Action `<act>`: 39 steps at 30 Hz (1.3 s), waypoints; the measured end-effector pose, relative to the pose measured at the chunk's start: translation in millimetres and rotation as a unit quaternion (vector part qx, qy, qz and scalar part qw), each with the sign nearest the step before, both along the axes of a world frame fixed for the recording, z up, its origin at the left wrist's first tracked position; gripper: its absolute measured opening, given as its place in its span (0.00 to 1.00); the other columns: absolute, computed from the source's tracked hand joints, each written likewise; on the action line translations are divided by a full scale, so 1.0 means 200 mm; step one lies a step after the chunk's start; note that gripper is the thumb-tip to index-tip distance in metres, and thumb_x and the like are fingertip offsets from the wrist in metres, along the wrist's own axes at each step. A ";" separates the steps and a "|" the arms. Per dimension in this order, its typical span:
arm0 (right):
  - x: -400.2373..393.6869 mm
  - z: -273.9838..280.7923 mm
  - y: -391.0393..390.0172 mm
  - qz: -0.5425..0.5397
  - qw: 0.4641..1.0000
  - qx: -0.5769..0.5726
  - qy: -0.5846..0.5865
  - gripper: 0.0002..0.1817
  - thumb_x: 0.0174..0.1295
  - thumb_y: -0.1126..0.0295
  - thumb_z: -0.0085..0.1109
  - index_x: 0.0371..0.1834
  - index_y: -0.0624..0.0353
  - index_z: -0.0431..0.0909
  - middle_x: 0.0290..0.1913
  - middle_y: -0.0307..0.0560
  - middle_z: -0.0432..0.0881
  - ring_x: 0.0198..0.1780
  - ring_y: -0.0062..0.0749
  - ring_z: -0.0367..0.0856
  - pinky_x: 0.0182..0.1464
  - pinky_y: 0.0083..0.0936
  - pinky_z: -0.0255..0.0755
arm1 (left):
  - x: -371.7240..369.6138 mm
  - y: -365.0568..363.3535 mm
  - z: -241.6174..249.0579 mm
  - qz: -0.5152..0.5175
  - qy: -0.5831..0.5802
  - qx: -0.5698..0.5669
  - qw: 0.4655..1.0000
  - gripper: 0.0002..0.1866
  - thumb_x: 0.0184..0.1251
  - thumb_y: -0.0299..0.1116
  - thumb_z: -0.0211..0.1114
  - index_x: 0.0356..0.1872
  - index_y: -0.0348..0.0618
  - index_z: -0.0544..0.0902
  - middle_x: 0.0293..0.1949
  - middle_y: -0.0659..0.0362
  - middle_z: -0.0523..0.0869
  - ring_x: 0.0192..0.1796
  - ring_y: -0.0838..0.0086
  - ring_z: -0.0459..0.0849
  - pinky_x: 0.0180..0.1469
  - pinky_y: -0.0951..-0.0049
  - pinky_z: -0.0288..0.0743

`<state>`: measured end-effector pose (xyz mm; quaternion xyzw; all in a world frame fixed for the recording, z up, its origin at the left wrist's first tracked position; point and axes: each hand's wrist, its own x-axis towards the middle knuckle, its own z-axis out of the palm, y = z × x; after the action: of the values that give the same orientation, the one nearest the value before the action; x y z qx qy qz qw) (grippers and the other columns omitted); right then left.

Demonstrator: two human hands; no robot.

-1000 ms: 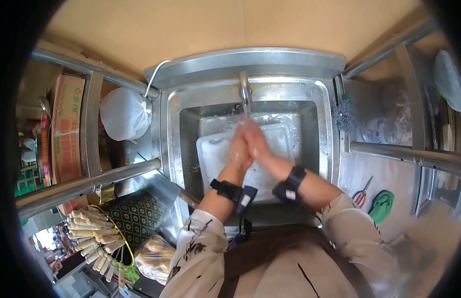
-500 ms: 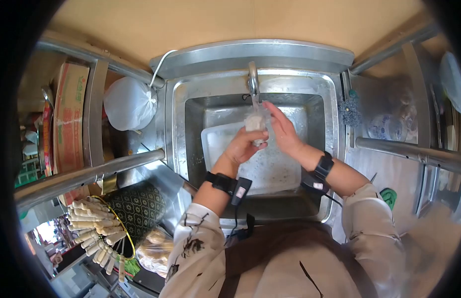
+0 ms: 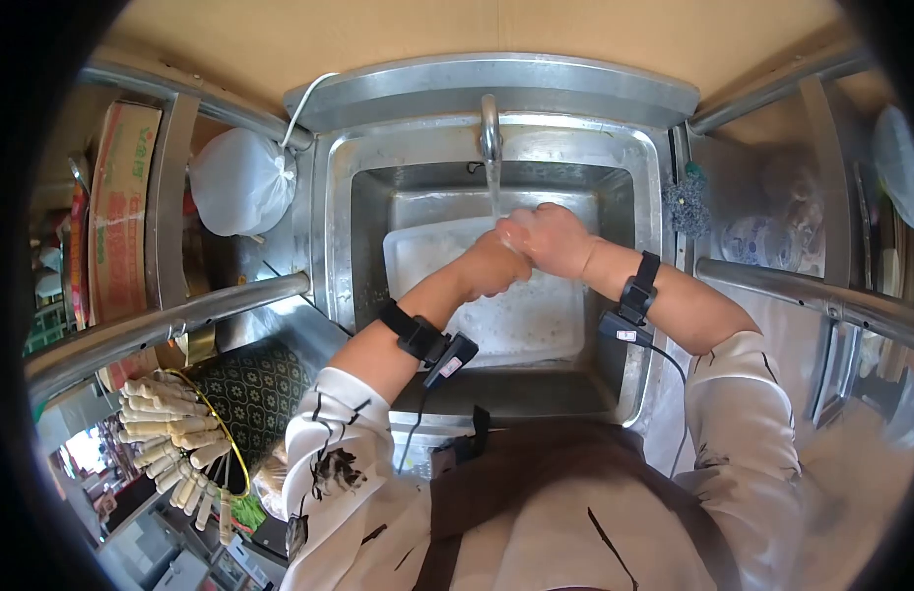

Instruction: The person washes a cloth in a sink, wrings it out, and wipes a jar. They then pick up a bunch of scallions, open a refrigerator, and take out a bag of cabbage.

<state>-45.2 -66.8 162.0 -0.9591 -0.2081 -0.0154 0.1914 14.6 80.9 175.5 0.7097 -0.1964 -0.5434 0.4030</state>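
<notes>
Water runs from the faucet (image 3: 490, 133) onto my two hands, which are pressed together over the sink (image 3: 615, 379). My left hand (image 3: 496, 264) has its fingers wrapped inward, close under the other hand. Across its top lies my right hand (image 3: 550, 236), fingers closed. Whatever the hands hold between them, if anything, is hidden. Below them a white translucent tray (image 3: 536, 330) with water drops on it rests in the basin.
A tied white plastic bag (image 3: 242, 182) sits left of the sink, a grey scrubber (image 3: 686, 209) right of it. Metal rails (image 3: 171, 330) flank both sides. Wooden-handled skewers (image 3: 181, 433) stand in a patterned container at lower left.
Both hands have come together under the water. The whitish lump seen earlier in my left hand no longer shows. The view has shifted slightly.
</notes>
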 end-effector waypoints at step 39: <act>0.15 -0.46 0.15 -0.440 0.557 0.628 0.319 0.23 0.60 0.56 0.55 0.51 0.60 0.68 0.38 0.42 0.76 0.34 0.28 0.74 0.37 0.28 0.72 | 0.17 0.09 -0.44 0.414 0.255 -0.077 0.870 0.17 0.67 0.38 0.52 0.54 0.45 0.70 0.49 0.57 0.76 0.49 0.67 0.77 0.47 0.62 0.77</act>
<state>-15.4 -36.3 70.4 -0.5104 0.3770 0.0824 0.7685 48.8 99.5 87.7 0.5296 0.1838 -0.4713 0.6809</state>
